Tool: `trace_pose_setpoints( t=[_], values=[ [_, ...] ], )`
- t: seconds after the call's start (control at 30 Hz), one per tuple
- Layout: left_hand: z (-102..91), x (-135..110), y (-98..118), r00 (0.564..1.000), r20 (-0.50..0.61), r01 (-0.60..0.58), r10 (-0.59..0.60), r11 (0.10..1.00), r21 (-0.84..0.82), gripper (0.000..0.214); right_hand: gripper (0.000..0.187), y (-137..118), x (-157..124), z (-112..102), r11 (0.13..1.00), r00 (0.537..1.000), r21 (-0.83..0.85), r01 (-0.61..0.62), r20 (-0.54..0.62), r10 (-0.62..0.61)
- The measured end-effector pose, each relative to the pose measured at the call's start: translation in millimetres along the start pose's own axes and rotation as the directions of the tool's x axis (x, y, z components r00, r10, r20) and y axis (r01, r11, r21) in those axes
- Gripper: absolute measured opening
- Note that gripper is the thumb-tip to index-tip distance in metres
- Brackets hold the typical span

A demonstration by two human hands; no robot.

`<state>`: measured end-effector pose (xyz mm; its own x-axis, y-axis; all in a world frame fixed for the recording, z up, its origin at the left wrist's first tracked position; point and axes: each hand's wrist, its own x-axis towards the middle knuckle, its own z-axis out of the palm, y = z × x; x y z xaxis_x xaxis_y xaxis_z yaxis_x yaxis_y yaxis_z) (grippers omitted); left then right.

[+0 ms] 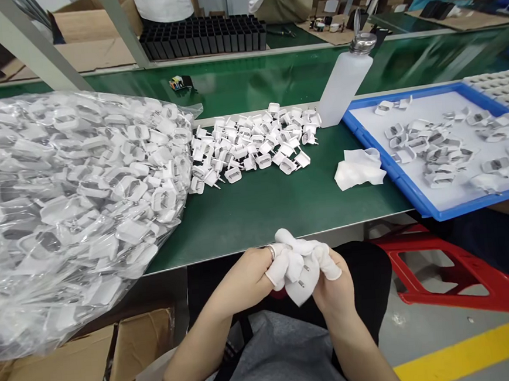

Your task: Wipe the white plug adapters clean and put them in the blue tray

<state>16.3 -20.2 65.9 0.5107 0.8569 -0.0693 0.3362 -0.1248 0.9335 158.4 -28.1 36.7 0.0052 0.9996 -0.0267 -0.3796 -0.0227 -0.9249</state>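
Observation:
Above my lap, in front of the bench edge, my left hand (267, 266) and my right hand (333, 275) meet with closed fingers. White finger covers are on the fingertips of both. Between them is a white plug housing, its two metal pins (304, 276) showing; the fingers hide most of its body. A white wipe (301, 295) is pinched around it and hangs below the pins, gripped on its right side by my right hand. On the bench ahead lies a pile of similar white plug housings (255, 143). Another crumpled white wipe (359, 169) rests to the right of that pile.
A big clear bag (83, 198) of white housings fills the left. At right, a blue-rimmed tray (394, 176) holds more housings. A white bottle (345, 86) with a metal top stands behind the wipe. A red stool (440, 264) is below right; cardboard boxes (135, 352) are below left.

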Motion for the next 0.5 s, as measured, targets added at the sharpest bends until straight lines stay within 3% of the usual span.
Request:
trace_pose_setpoints(
  t=[0.07,0.17,0.23,0.3,0.4,0.5],
  values=[
    [4.9,2,4,0.997,-0.062,0.042,-0.048,0.994,-0.103,0.031,0.025,6,-2,2,0.996,0.994,0.081,0.032,-0.103,-0.023],
    [12.1,4,6,0.978,-0.178,0.073,-0.106,0.98,-0.183,0.028,0.023,13,-7,-2,0.975,0.969,-0.052,0.217,-0.107,-0.222],
    [14.7,5,5,0.97,-0.21,0.076,-0.124,0.972,-0.223,0.027,0.024,17,-11,-7,0.923,0.938,-0.181,0.34,-0.004,-0.346],
    [14.3,6,3,0.976,-0.174,0.079,-0.128,0.962,-0.262,0.027,0.025,16,-12,-11,0.878,0.913,-0.249,0.409,0.113,-0.393],
    [9.0,7,-1,0.984,-0.077,0.137,-0.161,0.957,-0.255,0.022,0.028,7,-8,-12,0.835,0.884,-0.308,0.457,0.261,-0.388],
    [3.8,7,-1,0.983,-0.074,0.157,-0.17,0.975,-0.158,0.017,0.024,0,-4,-8,0.756,0.853,-0.416,0.505,0.377,-0.362]
  ],
)
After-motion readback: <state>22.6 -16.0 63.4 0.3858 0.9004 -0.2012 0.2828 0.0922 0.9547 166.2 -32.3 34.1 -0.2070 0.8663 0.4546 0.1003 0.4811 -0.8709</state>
